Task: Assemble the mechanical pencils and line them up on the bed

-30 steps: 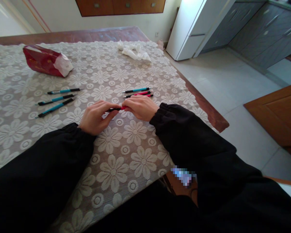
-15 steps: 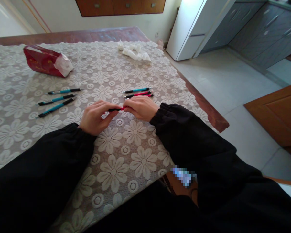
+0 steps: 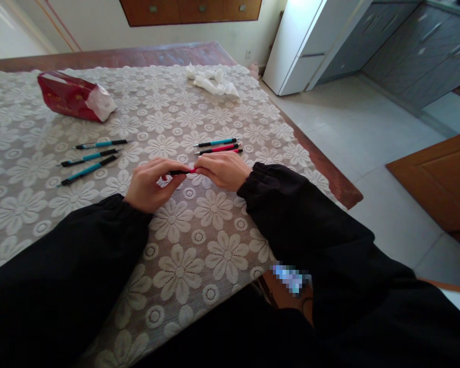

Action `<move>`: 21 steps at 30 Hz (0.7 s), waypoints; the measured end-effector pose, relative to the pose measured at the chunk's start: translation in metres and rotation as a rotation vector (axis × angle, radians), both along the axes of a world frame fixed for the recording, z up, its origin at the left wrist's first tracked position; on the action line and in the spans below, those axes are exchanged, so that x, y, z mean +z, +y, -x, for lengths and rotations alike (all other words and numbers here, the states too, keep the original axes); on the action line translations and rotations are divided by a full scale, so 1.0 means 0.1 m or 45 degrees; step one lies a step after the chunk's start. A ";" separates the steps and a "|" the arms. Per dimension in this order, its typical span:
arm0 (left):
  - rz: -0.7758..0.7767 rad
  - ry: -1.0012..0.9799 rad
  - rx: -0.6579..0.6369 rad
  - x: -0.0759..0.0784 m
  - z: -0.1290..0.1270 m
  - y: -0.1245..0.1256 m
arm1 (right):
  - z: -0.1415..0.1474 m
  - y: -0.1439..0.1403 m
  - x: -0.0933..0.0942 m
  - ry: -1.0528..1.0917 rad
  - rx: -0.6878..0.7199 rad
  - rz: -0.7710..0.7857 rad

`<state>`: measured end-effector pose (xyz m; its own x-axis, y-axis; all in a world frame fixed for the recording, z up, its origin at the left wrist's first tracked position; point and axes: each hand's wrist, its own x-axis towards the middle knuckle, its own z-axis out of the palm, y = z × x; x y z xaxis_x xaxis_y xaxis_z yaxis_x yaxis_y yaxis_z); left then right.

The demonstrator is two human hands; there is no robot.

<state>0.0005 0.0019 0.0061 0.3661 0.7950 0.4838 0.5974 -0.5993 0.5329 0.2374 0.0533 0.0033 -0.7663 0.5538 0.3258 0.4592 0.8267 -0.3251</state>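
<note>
Both hands meet over the lace-covered worktop [image 3: 184, 266], each pinching one end of a red-and-black pen [image 3: 182, 171]. The left hand [image 3: 150, 185] closes thumb and fingers on the pen's black end; the right hand [image 3: 223, 170] curls around its red end, hiding most of the barrel. The pen lies roughly level, just above the cloth. Just beyond the pen lie three more pens [image 3: 218, 146], one teal and two red, side by side. Left of the pen, near the left hand, lie three teal pens [image 3: 90, 157]. Farther back from the pen sit a red tissue pack [image 3: 71, 96] and crumpled white tissues [image 3: 212, 82].
</note>
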 end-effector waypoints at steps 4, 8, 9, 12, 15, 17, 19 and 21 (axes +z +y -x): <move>0.012 0.007 0.016 0.00 -0.01 -0.01 | 0.01 -0.01 -0.01 0.001 0.008 0.025; 0.060 -0.037 0.110 0.00 -0.01 0.00 | 0.00 0.00 -0.04 0.090 0.009 0.051; 0.070 -0.041 0.110 -0.01 0.00 0.00 | 0.00 0.01 -0.04 0.099 0.010 0.046; 0.033 -0.023 0.068 -0.01 0.01 0.01 | -0.01 0.02 -0.05 0.104 0.031 0.005; -0.031 -0.020 0.000 -0.01 0.01 0.00 | -0.02 0.02 -0.04 0.104 0.068 -0.036; -0.059 -0.023 -0.006 -0.01 0.01 -0.01 | -0.02 0.02 -0.03 0.106 0.075 -0.052; -0.081 -0.026 0.046 -0.02 0.00 -0.01 | -0.02 0.02 -0.03 0.117 0.077 -0.055; -0.088 -0.059 0.121 -0.04 0.00 -0.01 | -0.02 0.02 -0.03 0.141 0.078 -0.049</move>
<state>0.0008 0.0011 0.0026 0.2667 0.7893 0.5531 0.6290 -0.5773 0.5206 0.2392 0.0553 0.0006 -0.7565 0.4921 0.4307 0.3701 0.8652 -0.3383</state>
